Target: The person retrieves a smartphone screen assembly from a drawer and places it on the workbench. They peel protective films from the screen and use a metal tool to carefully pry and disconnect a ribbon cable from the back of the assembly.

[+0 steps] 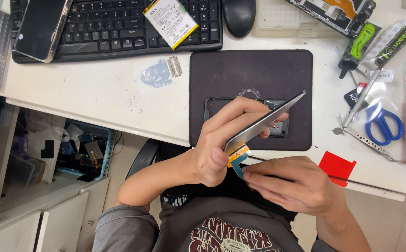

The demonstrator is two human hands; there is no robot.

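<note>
My left hand (221,140) grips a thin phone screen panel (268,119) edge-on, tilted up to the right over the dark work mat (221,70). An orange flex cable (238,156) hangs from the panel's lower end. My right hand (291,182) pinches the tip of that cable with thumb and fingers, just below the left thumb. Behind the panel, a black phone frame (277,128) lies on the mat, partly hidden by my left hand.
A black keyboard (119,28) at the back carries a phone (42,28) and a white battery (170,21). A mouse (239,14), blue scissors (382,123), tweezers (368,142), glue tubes (389,44), a red sticker (336,167) and a razor blade (174,66) lie on the white desk.
</note>
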